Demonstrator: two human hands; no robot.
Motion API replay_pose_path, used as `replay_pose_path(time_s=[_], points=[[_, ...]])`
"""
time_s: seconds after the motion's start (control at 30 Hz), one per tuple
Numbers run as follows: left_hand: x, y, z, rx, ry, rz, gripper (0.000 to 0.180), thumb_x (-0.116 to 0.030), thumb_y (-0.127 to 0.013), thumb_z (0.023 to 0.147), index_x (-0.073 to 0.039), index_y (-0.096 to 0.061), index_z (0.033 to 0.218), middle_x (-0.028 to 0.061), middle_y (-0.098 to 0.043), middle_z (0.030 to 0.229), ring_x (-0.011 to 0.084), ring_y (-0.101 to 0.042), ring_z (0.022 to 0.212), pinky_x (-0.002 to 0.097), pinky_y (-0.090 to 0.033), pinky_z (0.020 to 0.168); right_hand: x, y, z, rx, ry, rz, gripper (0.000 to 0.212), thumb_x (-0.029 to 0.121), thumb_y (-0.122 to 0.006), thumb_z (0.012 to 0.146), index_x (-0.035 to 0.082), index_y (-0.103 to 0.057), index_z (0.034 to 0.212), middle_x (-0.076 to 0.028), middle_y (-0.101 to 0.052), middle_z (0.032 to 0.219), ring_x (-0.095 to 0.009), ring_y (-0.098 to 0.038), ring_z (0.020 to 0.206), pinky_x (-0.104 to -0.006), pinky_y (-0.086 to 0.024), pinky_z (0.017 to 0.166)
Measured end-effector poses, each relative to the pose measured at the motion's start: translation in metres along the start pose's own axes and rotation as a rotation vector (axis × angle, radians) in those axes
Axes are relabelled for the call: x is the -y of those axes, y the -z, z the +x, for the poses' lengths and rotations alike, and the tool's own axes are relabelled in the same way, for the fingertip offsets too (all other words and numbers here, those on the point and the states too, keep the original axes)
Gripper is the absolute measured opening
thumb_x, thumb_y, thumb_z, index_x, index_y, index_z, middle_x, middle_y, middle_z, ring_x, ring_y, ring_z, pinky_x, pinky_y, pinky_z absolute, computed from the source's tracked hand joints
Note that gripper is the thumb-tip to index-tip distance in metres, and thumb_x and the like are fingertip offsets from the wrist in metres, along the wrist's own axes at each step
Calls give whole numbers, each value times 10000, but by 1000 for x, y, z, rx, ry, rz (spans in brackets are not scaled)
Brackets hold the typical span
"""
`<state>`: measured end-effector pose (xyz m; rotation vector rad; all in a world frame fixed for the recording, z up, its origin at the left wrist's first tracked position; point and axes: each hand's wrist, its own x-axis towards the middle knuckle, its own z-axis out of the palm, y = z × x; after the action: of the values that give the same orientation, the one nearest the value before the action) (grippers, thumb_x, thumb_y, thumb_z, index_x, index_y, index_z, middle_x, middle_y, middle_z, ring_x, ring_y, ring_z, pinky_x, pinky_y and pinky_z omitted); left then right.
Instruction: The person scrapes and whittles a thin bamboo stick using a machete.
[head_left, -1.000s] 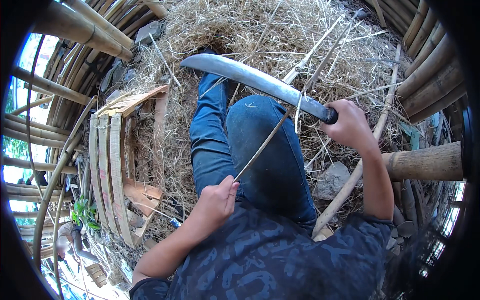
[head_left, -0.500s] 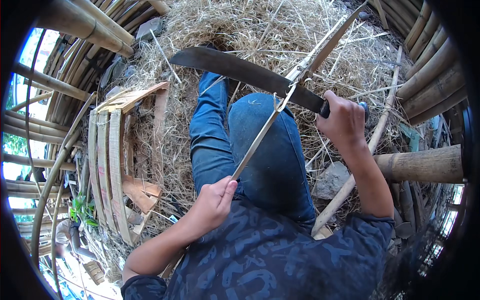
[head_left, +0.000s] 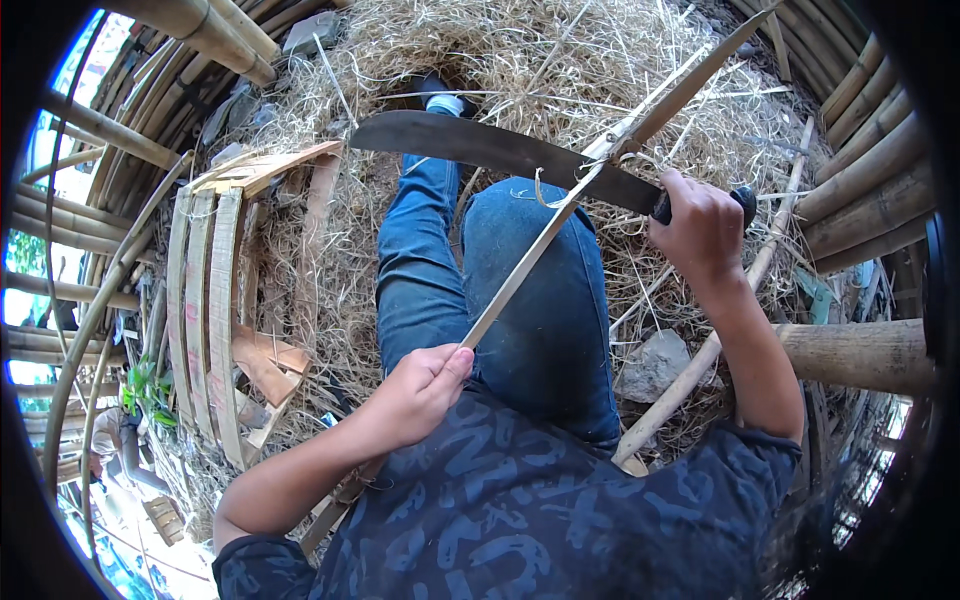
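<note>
My left hand is closed around the near end of a long bamboo strip, which slants up to the right past my knee. In my right hand is the dark handle of a machete. Its broad blade points left and lies across the strip above my raised knee. Beyond the blade the strip parts into a pale length and a brown length. A thin curled shaving hangs at the blade's near edge. The exact contact between edge and strip is hidden.
Dry straw-like shavings cover the ground ahead. A wooden slatted crate stands at left. To the right are a grey stone, a slim pole and a thick bamboo pole. Another person is at far lower left.
The machete and my right hand have shifted slightly right and away from my left hand along the strip. My left forearm has swung a little outward. Both grips are kept.
</note>
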<state>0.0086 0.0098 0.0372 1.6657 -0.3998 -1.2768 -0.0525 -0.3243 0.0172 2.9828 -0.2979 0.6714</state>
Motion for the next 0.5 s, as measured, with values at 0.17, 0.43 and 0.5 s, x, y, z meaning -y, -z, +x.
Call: replay_pose_path(time_s=[0.17,0.43,0.5], points=[[-15,6,-3,65,167,-142,338,-340,-363,1058,-117,-409,808,-59,-356,575,38,-327,434,216,-301,389,-9,2,4,-34,101,-83,216,115,-723,661,103,-554,794,-71,-627,657,-260,-662,651,-386,-511,612],[-11,27,14,12,12,-15,345,-336,-350,1059,-111,-422,808,-58,-368,563,44,-333,425,221,-336,385,3,33,9,385,-145,48,151,183,-708,739,75,-616,792,-141,-663,708,-322,-669,688,-429,-513,672],[-5,33,21,-11,-133,69,337,-303,-361,1059,-97,-444,805,-70,-380,574,32,-381,464,215,-332,419,6,33,-2,420,-206,121,170,192,-711,736,65,-633,818,-154,-664,725,-325,-670,699,-434,-514,683]])
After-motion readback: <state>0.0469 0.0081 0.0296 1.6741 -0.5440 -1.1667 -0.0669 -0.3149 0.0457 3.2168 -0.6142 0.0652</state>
